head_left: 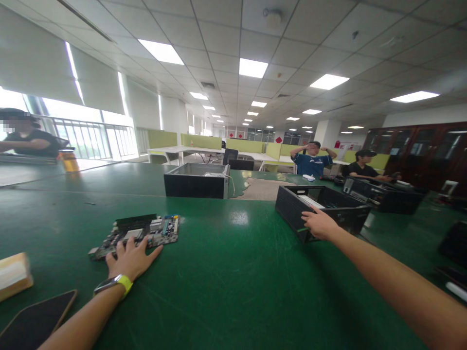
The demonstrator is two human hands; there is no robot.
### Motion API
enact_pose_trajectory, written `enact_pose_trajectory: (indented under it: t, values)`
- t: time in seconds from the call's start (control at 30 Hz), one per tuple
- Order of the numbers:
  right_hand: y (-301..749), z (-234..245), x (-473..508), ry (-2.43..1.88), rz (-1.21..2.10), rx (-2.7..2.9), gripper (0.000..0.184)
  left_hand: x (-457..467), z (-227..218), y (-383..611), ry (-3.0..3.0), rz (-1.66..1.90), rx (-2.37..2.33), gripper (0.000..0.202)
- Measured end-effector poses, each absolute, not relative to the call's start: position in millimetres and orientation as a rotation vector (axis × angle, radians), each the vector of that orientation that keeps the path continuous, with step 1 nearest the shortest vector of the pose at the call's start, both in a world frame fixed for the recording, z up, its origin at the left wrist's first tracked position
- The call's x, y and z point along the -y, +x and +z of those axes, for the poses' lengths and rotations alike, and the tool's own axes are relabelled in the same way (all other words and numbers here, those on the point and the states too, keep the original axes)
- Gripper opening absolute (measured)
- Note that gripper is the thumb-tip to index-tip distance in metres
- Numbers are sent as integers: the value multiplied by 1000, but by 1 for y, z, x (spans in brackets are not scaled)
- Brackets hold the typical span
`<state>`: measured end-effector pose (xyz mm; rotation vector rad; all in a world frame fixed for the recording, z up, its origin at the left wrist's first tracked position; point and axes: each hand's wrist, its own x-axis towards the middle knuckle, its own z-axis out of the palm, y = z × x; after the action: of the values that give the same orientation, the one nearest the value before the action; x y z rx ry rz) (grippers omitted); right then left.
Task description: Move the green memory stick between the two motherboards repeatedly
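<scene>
A motherboard [164,231] with dark memory slots and a pale square at its middle lies on the green table at the left. My left hand [129,260], a yellow-strapped watch at its wrist, rests at its near edge with fingers spread, the fingertips over the board. To the right stands a black open-topped computer case [350,216], turned at an angle. My right hand [319,223] grips the near wall of this case by its rim, one finger stretched along the top. What lies deep inside the case is hidden by its walls.
Another open case [197,187] stands at the table's far side, beside a worn patch [260,189]. A dark flat device [36,316] and a yellowish box [14,274] lie at the near left. Several people sit around; another case [386,197] stands at right.
</scene>
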<state>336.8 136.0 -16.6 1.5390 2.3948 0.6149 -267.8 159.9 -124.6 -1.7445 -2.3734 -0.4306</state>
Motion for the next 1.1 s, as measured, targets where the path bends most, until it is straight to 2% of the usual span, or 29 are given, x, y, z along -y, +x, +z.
enact_pose_trajectory:
  t: [0.2, 0.4, 0.53, 0.73, 0.9, 1.1]
  values:
    - [334, -16, -135, 1572, 602, -2395, 32, -161, -120, -268, -1757, -440, 2378, 81]
    - [326, -14, -132, 1592, 623, -2394, 29, -165, -110, -267, -1748, -441, 2440, 64]
    - [296, -12, -134, 1738, 662, -2350, 28, -162, -105, -253, -1816, -412, 2383, 59]
    - [209, -26, -139, 2059, 442, -2376, 35, -139, -96, -178, -2019, -255, 2032, 54]
    - [152, -50, -132, 2359, 197, -2531, 31, -92, -86, -92, -2215, -269, 1826, 47]
    - [136, -71, -119, 2623, 13, -2455, 26, -31, -89, -8, -2467, -229, 1624, 45]
